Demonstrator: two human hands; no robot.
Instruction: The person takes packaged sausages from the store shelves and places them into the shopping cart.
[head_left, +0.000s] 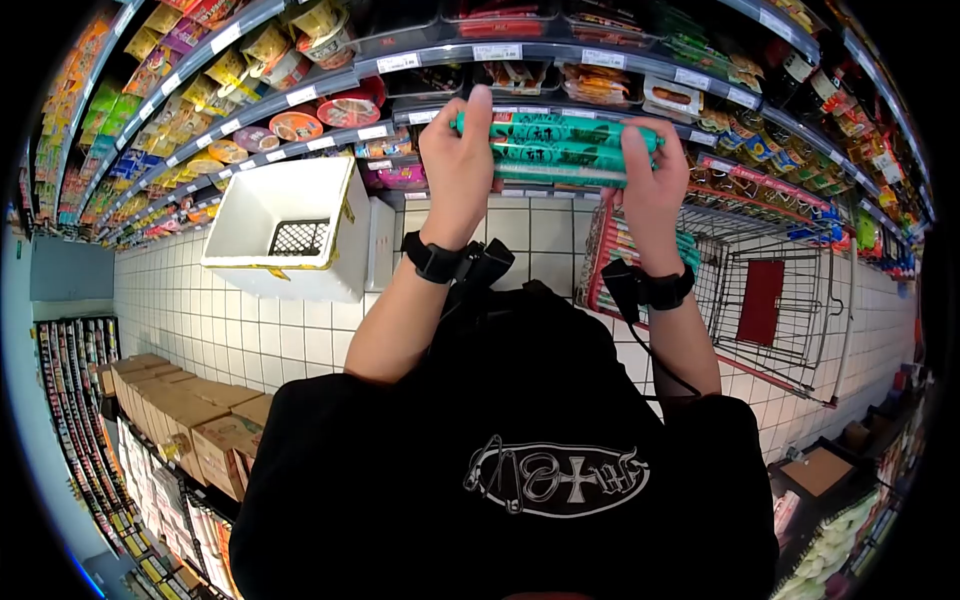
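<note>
Our left hand (pixel 458 165) and right hand (pixel 656 190) grasp at least two green tubes (pixel 560 135) by their ends, before the shelf edges (pixel 550 54); one white box (pixel 345 255) and one cart (pixel 762 300) stand on the shop's tiled floor (pixel 540 235).

Green tube-shaped packs (pixel 565 153), dark-printed.
Parallel, close together, near level; gripped at opposite ends by left hand (pixel 460 165) and right hand (pixel 655 182).

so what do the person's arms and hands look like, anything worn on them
The left hand and right hand are ungloved. Each wrist has a black strap with a dark, angular attachment; a thin dark cable runs from the right one. Short black sleeves leave the forearms bare.
</note>
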